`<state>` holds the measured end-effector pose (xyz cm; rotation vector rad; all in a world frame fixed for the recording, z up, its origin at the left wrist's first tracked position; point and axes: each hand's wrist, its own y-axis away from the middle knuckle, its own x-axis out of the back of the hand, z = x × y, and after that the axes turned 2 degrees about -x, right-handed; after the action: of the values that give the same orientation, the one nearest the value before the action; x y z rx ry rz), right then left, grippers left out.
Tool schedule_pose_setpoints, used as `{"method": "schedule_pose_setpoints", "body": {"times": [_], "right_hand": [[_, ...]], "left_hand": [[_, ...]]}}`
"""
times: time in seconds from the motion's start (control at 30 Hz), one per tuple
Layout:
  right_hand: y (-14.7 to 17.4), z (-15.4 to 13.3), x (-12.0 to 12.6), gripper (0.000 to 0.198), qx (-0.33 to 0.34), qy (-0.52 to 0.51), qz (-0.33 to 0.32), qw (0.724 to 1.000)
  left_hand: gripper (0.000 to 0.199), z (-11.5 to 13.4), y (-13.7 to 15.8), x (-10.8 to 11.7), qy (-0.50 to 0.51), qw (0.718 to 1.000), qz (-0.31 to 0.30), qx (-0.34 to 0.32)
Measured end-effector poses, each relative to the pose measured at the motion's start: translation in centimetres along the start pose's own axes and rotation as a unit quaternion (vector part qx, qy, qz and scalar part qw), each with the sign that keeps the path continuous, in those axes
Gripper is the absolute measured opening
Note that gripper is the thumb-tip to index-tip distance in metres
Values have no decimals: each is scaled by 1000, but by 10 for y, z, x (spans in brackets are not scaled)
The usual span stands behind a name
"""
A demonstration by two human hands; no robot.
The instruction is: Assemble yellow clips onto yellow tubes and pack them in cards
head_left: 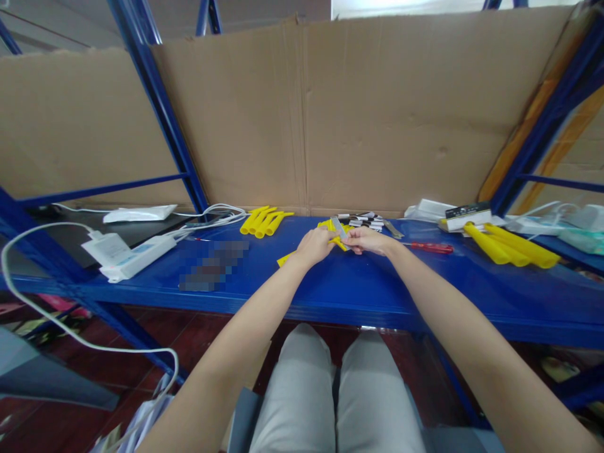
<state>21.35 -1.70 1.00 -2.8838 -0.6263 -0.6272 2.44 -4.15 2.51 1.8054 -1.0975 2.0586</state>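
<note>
Close together over the blue shelf (264,283), my left hand (315,246) and my right hand (366,240) are both closed. Out from under my left hand comes a yellow plastic tube (284,259), which its fingers appear to grip; most of it is hidden. My right hand pinches a flat, pale grey strip (338,226), whose exact kind I cannot make out. More yellow shows right behind the fingertips. Beyond my right hand lies a pile of small black-and-white pieces (365,220), with a flat metallic piece (392,229) beside it.
Several yellow tapered tubes (263,221) lie at the back left, others (514,245) at the right by a small box (468,216). A red screwdriver (431,247) rests right of my hand. A white power strip (138,258) with cables sits left. Cardboard (377,119) walls the back.
</note>
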Motion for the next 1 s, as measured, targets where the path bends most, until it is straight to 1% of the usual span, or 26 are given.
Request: {"method": "schedule_pose_setpoints", "body": {"times": [0.13,0.33,0.43,0.53,0.63,0.77,1.0], "right_hand": [[0,-2,1,35,12,-19,3,1000],[1,-3,3,35,28,-76,1,997],[1,-1,3,37,13,-75,-3,997],[0,1,2,35,-10,-79,-20,997],[-1,3,2,28,-36,-112,-30,993],[-2,3,1,17,-68,-143,-24,987],[1,-3,-1,11,-81,-123,-20,989]], "left_hand": [[36,0,0,0,7,1000,10,-2],[38,-2,0,-1,8,1000,24,0],[37,-4,0,-3,6,1000,18,-25],[36,-5,-1,-6,7,999,7,-36],[36,-8,-2,-10,14,999,-1,-43],[37,-10,-4,-15,18,999,1,-49],[36,-12,-4,-16,35,998,-5,-55]]}}
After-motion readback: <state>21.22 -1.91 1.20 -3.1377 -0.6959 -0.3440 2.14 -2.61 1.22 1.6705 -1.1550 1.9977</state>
